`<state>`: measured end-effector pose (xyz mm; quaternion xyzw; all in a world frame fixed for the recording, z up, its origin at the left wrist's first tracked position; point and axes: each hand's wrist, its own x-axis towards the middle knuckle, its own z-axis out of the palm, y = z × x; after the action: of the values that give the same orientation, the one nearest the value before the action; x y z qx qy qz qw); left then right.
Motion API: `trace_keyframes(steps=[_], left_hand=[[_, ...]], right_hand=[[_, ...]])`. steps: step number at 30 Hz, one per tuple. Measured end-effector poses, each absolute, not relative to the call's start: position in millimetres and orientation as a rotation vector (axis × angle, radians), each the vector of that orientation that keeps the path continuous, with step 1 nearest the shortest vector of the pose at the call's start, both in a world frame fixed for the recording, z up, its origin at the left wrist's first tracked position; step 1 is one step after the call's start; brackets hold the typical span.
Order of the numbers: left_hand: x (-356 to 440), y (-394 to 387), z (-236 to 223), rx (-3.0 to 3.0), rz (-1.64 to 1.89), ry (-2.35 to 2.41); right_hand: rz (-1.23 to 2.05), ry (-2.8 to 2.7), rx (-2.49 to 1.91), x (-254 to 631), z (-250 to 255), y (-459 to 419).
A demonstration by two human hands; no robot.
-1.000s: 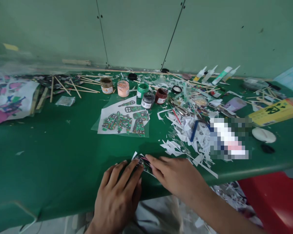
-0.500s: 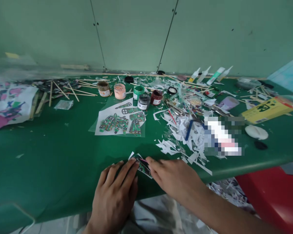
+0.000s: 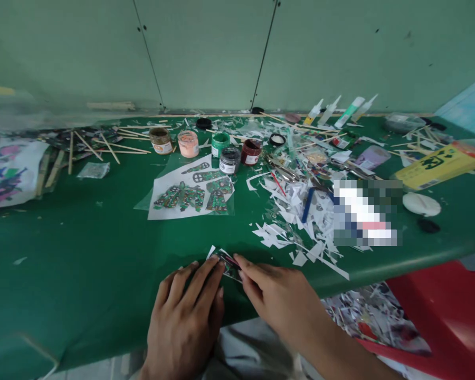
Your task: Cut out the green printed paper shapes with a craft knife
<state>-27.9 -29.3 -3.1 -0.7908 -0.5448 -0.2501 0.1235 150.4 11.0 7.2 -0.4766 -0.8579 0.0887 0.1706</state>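
Note:
A small printed paper cutout, dark with green and pink marks, lies near the front edge of the green table. My left hand rests flat on the table, fingers stretched out, with its fingertips on the cutout's left side. My right hand comes in from the right, its index finger and thumb closed on the cutout's right edge. Part of the cutout is hidden under the fingers.
A printed sheet of green figures lies mid-table, with several paint jars behind it. White paper scraps are heaped on the right. Wooden sticks, glue tubes, a yellow box and a red seat also show.
Both hands stay on the cutout. My right hand's fingers have drawn in slightly at its edge. The view has drifted a little to the right.

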Motion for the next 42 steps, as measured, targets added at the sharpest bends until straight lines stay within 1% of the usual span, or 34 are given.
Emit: trace_keyframes(steps=[11, 17, 24, 33, 42], left_hand=[[-28, -30, -3, -2.302, -0.755, -1.614], [-28, -30, -4, -2.302, -0.760, -1.611], [-28, -30, -4, -2.288, -0.731, -1.623], [-28, -30, -4, -2.299, -0.709, -1.618], [-27, -30, -5, -2.294, -0.697, -1.606]], right_hand=[[0.145, -2.506, -1.360, 148, 10, 12], [0.220, -2.448, -1.326, 150, 6, 12], [0.237, -2.479, -1.371, 150, 8, 12], [-0.085, -2.623, -1.400, 143, 15, 4], [-0.137, -2.700, -1.417, 144, 22, 4]])
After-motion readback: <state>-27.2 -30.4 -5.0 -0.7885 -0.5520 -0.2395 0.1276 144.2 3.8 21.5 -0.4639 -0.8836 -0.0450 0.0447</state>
